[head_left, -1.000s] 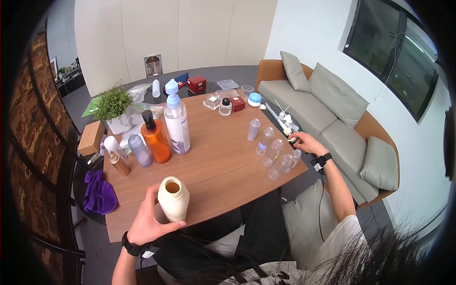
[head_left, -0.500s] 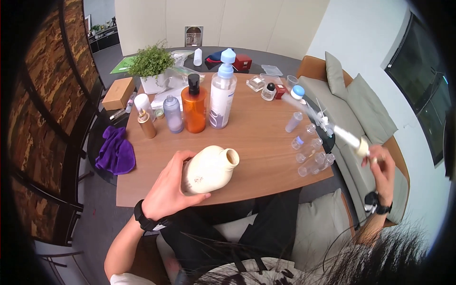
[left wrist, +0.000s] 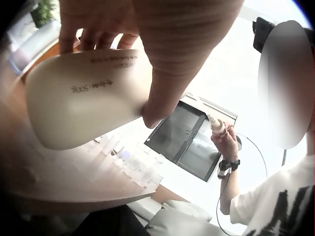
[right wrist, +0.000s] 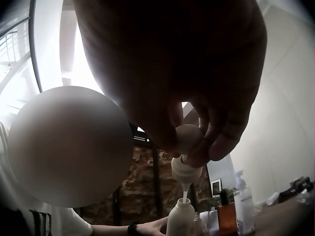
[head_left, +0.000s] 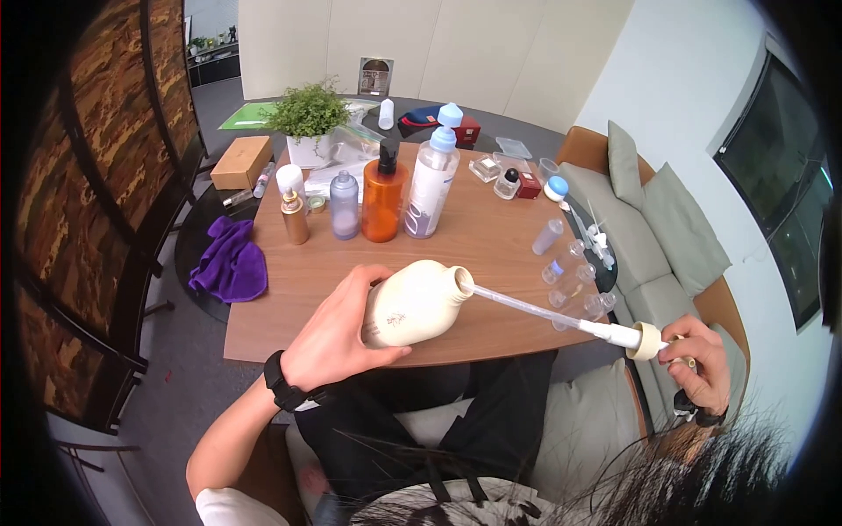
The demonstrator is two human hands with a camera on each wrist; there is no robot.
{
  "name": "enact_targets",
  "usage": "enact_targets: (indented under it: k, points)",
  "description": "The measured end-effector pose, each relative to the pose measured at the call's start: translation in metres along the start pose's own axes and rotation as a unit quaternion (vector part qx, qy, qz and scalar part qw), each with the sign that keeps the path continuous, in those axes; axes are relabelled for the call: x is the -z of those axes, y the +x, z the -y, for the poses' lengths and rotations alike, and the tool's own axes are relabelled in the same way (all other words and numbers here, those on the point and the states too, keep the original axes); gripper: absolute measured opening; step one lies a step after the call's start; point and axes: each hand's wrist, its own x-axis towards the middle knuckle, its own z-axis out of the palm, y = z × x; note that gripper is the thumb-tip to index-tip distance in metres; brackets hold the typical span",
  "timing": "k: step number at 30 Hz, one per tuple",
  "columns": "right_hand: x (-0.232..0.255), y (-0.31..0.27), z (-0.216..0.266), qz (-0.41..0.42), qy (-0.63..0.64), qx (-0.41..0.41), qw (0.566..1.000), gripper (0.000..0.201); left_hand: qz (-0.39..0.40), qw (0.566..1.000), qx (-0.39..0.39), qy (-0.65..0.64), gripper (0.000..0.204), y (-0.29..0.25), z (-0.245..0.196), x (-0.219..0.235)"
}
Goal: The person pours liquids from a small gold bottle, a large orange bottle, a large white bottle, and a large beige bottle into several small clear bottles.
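Note:
My left hand (head_left: 326, 340) grips a cream-coloured bottle (head_left: 414, 305), tilted with its uncapped mouth towards the right. Printed lettering shows on its side in the left wrist view. The fingers of my right hand (head_left: 704, 361) pinch the head of a pump dispenser (head_left: 647, 342) with a cream collar. From it a long clear dip tube (head_left: 526, 307) points left, its end right at the bottle's mouth. In the right wrist view the tube's end overlaps the bottle neck (right wrist: 184, 202). Several clear empty bottles (head_left: 574, 280) stand by the table's right edge.
On the wooden table (head_left: 491, 254) stand an orange pump bottle (head_left: 382, 203), a tall clear pump bottle (head_left: 431, 188), a bluish bottle (head_left: 345, 206) and a gold bottle (head_left: 295, 219). A purple cloth (head_left: 230, 261) lies left, more pump parts (head_left: 598, 241) lie right, and a sofa stands beyond.
My right hand has picked up the pump from the right side and brought its tube to the bottle's mouth. My left hand has lifted the bottle and tipped it rightwards. The head view has shifted.

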Motion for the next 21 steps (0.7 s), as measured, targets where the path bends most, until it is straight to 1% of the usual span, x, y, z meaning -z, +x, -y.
enact_targets:
  k: [1, 2, 4, 5, 7, 9, 12, 15, 16, 17, 18, 20, 21]
  points:
    - [0.004, 0.002, 0.004, 0.016, -0.009, -0.003, 1.0, 0.029, -0.001, 1.0, -0.005, 0.002, 0.089, 0.0, -0.001, 0.0]
    - [0.007, 0.003, 0.006, 0.032, -0.017, -0.006, 0.999, 0.032, 0.0, 1.0, -0.026, 0.015, 0.088, 0.0, -0.002, 0.0]
    - [-0.003, 0.025, 0.017, -0.019, -0.001, 0.01, 1.0, 0.037, 0.012, 0.997, -0.071, 0.04, 0.086, 0.001, -0.006, -0.003]
    - [-0.011, 0.041, 0.026, -0.047, 0.007, 0.014, 0.999, 0.04, 0.023, 0.997, -0.067, 0.037, 0.086, 0.0, -0.01, -0.004]
    - [-0.027, 0.078, 0.046, -0.017, -0.043, 0.032, 0.998, 0.047, 0.047, 0.997, -0.061, 0.029, 0.085, -0.003, -0.021, -0.007]
    - [-0.052, 0.109, 0.058, 0.01, -0.129, 0.133, 0.983, 0.052, 0.05, 0.996, -0.074, 0.001, 0.086, -0.006, -0.032, -0.008]
    - [-0.071, 0.129, 0.079, 0.095, -0.17, 0.089, 0.977, 0.057, 0.063, 0.994, -0.083, -0.022, 0.088, -0.011, -0.038, -0.01]
    - [-0.072, 0.152, 0.07, 0.079, -0.034, 0.128, 0.988, 0.061, 0.082, 0.992, -0.071, -0.056, 0.092, -0.012, -0.038, -0.013]
    - [-0.078, 0.156, 0.063, 0.089, 0.073, 0.136, 0.984, 0.064, 0.088, 0.992, -0.057, -0.067, 0.095, -0.012, -0.036, -0.015]
    - [-0.087, 0.161, 0.05, 0.098, 0.179, 0.143, 0.969, 0.067, 0.093, 0.992, -0.043, -0.078, 0.097, -0.012, -0.033, -0.016]
    - [-0.094, 0.162, 0.043, 0.111, 0.218, 0.121, 0.962, 0.071, 0.097, 0.991, -0.028, -0.086, 0.1, -0.012, -0.029, -0.016]
    - [-0.107, 0.166, 0.03, 0.132, 0.297, 0.075, 0.943, 0.081, 0.106, 0.99, -0.034, -0.087, 0.099, -0.011, -0.02, -0.021]
    - [-0.116, 0.166, 0.031, 0.126, 0.305, 0.039, 0.943, 0.081, 0.112, 0.989, -0.036, -0.088, 0.099, -0.012, -0.018, -0.024]
